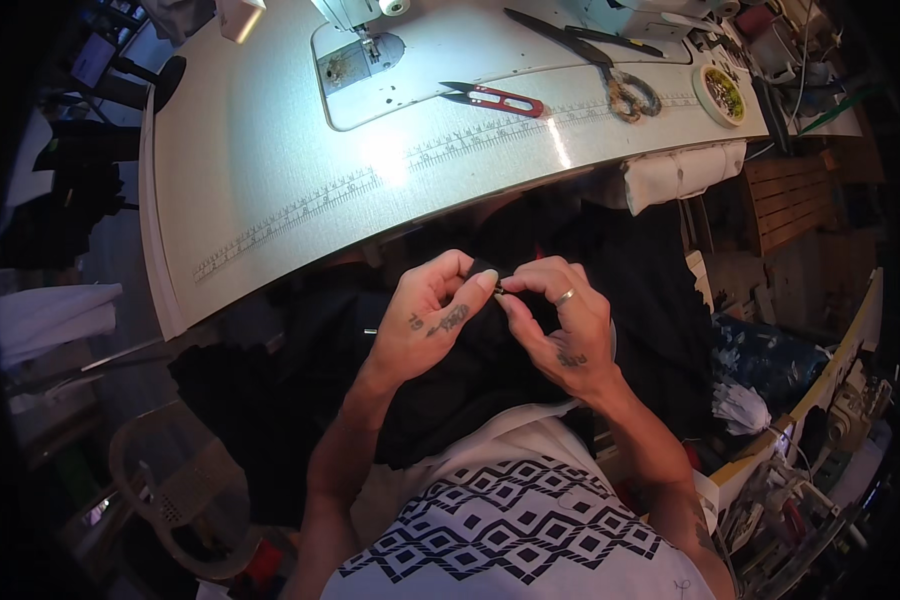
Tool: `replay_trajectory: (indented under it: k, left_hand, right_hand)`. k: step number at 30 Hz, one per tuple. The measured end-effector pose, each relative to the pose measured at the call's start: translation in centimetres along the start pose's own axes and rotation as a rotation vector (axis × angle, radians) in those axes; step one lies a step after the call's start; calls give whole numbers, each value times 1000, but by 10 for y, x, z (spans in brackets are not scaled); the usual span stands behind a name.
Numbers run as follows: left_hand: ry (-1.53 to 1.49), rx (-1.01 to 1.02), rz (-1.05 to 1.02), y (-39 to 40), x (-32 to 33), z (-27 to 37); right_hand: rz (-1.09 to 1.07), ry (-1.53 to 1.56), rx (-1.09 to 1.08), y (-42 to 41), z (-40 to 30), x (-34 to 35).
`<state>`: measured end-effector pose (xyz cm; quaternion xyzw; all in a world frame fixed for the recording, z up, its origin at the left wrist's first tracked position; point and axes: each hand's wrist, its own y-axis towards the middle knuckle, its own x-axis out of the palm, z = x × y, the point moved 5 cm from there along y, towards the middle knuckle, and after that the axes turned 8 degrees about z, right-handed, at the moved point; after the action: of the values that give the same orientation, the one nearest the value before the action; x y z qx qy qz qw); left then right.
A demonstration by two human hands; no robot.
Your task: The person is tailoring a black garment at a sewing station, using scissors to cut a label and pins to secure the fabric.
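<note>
My left hand (431,319) pinches an edge of black fabric (481,267) between thumb and fingers, over my lap. Facing it, my right hand (562,322), with a ring on one finger, has thumb and index fingertip closed on a small shiny piece (499,288) at that edge. The piece looks like metal, but it is too small and too covered to name. The rest of the black garment (442,405) spreads across my lap and hangs down on both sides. The fingertips of both hands almost touch.
Beyond my hands stands a sewing machine table (270,187) with a printed ruler strip. On it lie red thread snips (495,100), large fabric shears (600,64) and a round dish (720,96) of small parts near the machine needle (373,49). A chair (139,465) stands at left.
</note>
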<state>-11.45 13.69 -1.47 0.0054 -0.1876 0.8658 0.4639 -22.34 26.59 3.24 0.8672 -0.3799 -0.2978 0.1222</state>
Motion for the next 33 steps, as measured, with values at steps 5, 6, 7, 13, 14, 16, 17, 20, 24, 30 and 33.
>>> replay_trajectory:
  k: [5,6,7,13,14,16,17,20,24,30,33]
  left_hand:
    - [21,-22,-17,1,-1,0]
    - [8,-26,-20,1,-2,-1]
    - [9,-27,-20,2,-3,-3]
    - [-90,-120,-48,5,-4,-8]
    - [-82,-130,-47,5,-5,-8]
    - [-73,-141,-52,4,-3,-7]
    - [-79,-134,-55,3,-2,-4]
    - [-74,-132,-60,2,-1,-1]
    - [-55,-137,-88,0,-2,-1]
    - [-89,-163,-85,3,0,-5]
    - [-124,-161,-76,4,0,-6]
  right_hand:
    - [-9,16,3,1,2,0]
    - [-32,70,45,0,5,0]
    - [-55,123,86,0,7,1]
    - [-140,413,601,-5,27,-1]
    - [-181,421,622,-4,30,-1]
    - [-240,412,636,-3,33,-3]
    - [-304,405,648,-4,33,-2]
    - [-339,416,664,-3,32,-2]
    - [-407,425,705,-5,37,-1]
    - [-436,595,847,-1,40,-3]
    - [-519,598,910,1,45,-3]
